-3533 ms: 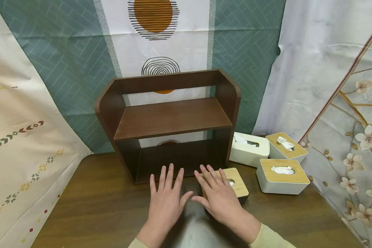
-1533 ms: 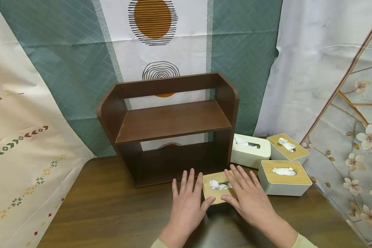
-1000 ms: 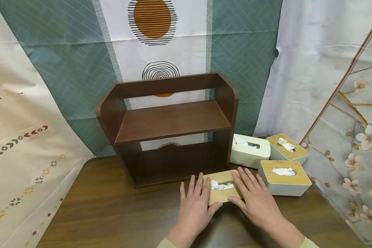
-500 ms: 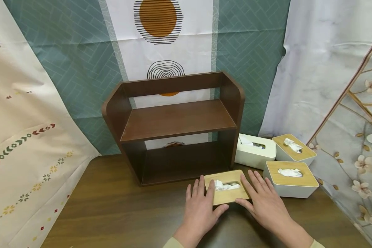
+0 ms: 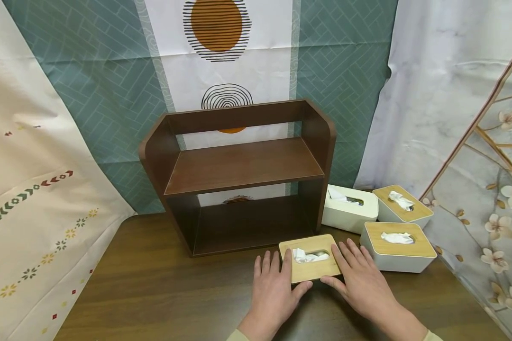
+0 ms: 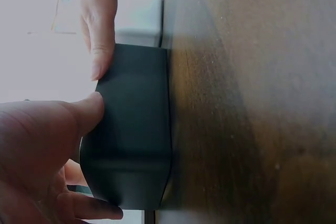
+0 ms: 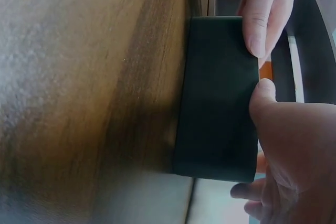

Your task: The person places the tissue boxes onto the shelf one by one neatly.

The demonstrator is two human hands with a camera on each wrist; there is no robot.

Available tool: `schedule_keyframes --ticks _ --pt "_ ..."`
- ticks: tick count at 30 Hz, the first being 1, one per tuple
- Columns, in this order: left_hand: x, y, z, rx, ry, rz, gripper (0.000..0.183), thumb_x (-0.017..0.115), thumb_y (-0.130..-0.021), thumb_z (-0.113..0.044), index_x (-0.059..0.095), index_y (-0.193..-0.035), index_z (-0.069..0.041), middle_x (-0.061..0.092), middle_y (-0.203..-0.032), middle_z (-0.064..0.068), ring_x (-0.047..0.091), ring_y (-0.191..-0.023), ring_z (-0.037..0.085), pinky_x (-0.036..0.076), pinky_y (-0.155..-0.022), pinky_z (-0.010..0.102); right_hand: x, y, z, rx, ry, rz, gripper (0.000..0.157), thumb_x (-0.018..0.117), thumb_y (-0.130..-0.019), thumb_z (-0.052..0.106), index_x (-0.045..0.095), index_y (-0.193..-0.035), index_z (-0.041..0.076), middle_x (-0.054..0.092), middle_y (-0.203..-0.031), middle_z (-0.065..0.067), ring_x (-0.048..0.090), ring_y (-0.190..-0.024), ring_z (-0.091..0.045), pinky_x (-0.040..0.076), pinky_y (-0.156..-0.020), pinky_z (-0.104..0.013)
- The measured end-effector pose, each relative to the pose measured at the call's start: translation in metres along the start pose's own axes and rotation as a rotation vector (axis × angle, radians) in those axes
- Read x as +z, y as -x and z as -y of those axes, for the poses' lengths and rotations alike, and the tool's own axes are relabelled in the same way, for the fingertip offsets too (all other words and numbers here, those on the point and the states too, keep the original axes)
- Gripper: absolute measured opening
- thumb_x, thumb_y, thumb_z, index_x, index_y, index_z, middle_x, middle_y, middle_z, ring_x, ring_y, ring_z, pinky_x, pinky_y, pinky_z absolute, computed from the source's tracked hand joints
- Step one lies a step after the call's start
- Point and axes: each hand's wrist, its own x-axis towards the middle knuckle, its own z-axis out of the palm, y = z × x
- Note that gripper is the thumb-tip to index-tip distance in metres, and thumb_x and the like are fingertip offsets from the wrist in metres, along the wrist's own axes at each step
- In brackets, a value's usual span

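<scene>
A dark tissue box with a light wooden lid (image 5: 311, 272) and a white tissue in its slot stands on the table before the shelf. At its left end, my left hand (image 5: 274, 291) has fingers along the side and the thumb at the near top edge. Mirroring that, my right hand (image 5: 362, 282) holds the right end. Both wrist views show the dark near face, with the left thumb (image 6: 88, 113) and the right thumb (image 7: 262, 98) pressed at its upper edge. The box's bottom sits close on the tabletop.
A brown two-tier shelf (image 5: 245, 166) stands behind the box. To the right are a cream tissue box (image 5: 345, 219) and two wood-lidded light tissue boxes, one at the back (image 5: 420, 208) and one nearer (image 5: 405, 263). Patterned cloths hang around the brown table (image 5: 175, 293).
Both hands have moved right from in front of the shelf, spread apart to the dark box's two ends and settled there. The box stays in about the same place; the view shifted slightly.
</scene>
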Motion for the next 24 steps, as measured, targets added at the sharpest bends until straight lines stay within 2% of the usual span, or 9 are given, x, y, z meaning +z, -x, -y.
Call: schedule_keyframes --ticks 13,17,24 --pt "0.0 0.0 0.0 -0.016 0.005 0.024 0.088 0.07 -0.098 -0.072 0.06 -0.157 -0.007 0.068 -0.145 0.023 0.06 -0.142 0.043 0.039 -0.12 0.065 0.005 -0.002 0.004 0.021 -0.07 -0.035 0.094 0.085 -0.092 0.058 0.058 -0.154 -0.007 0.062 -0.15 -0.029 0.048 -0.15 -0.05 0.035 -0.123 -0.065" --pt "-0.001 0.001 0.003 -0.017 0.046 0.027 0.088 0.074 -0.097 -0.069 0.06 -0.157 -0.006 0.067 -0.146 0.024 0.059 -0.142 0.043 0.039 -0.12 0.066 0.006 -0.003 0.006 0.029 -0.097 -0.058 0.094 0.088 -0.089 0.058 0.062 -0.15 -0.008 0.066 -0.144 -0.029 0.051 -0.147 -0.049 0.037 -0.122 -0.065" --pt "-0.009 0.004 0.009 -0.02 0.082 0.007 0.09 0.087 -0.091 -0.06 0.059 -0.158 -0.007 0.066 -0.149 0.025 0.055 -0.146 0.045 0.039 -0.118 0.069 0.004 -0.006 0.014 0.059 -0.111 -0.067 0.096 0.088 -0.087 0.061 0.063 -0.151 -0.007 0.066 -0.145 -0.027 0.051 -0.148 -0.047 0.037 -0.123 -0.063"
